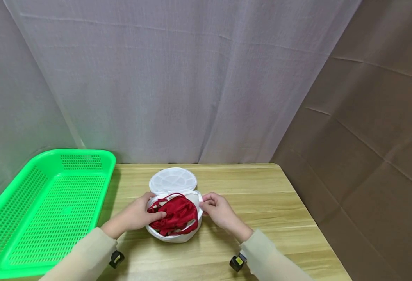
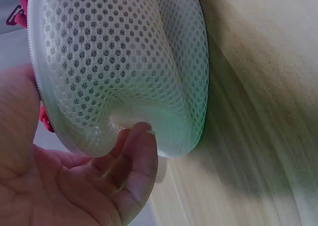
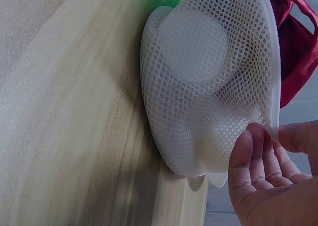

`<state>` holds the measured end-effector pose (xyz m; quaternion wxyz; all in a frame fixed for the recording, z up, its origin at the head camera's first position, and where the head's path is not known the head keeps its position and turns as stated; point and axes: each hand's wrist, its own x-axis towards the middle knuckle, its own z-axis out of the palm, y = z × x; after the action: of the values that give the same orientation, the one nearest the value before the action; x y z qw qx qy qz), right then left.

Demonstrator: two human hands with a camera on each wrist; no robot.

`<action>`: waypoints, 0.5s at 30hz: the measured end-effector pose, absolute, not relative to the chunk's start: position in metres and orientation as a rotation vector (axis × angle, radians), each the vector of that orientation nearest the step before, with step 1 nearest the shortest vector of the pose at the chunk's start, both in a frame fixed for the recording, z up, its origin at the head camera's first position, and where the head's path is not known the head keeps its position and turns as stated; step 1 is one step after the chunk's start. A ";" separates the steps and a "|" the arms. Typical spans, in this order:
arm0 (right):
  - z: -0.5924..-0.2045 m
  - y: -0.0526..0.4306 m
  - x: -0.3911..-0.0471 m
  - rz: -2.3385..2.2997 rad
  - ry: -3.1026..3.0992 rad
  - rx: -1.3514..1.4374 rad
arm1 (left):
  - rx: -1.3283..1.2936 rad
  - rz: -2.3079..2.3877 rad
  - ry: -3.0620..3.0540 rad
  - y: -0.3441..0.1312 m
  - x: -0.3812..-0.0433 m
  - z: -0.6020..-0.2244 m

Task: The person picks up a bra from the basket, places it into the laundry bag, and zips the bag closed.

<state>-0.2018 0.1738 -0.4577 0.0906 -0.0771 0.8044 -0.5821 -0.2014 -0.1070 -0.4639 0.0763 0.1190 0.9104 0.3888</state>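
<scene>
A round white mesh laundry bag [image 1: 177, 238] stands on the table with its zippered lid [image 1: 173, 180] folded back. Inside lies a bundled red garment [image 1: 179, 212] with thin straps, some of it above the rim. My left hand [image 1: 139, 212] grips the bag's left side, its thumb over the red cloth and its fingers bent against the mesh wall outside. On the opposite side, my right hand [image 1: 220, 210] pinches the zippered edge between thumb and fingers. The mesh wall [image 3: 213, 102] bulges around a round pad in the right wrist view.
A large green plastic basket [image 1: 102, 195] stands at the left of the wooden table [image 1: 255, 183]. Behind the table hangs a grey curtain [image 1: 163, 86], and a brown cloth wall [image 1: 367, 156] runs along the right side.
</scene>
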 end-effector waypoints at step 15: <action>-0.433 0.169 -0.188 -1.726 2.398 -0.235 | 0.435 1.212 2.667 -0.104 -0.196 -0.460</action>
<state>-0.1881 0.1694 -0.4328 0.0887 -0.0788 0.8058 -0.5802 -0.1960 -0.1041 -0.4605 0.0896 0.1463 0.8969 0.4076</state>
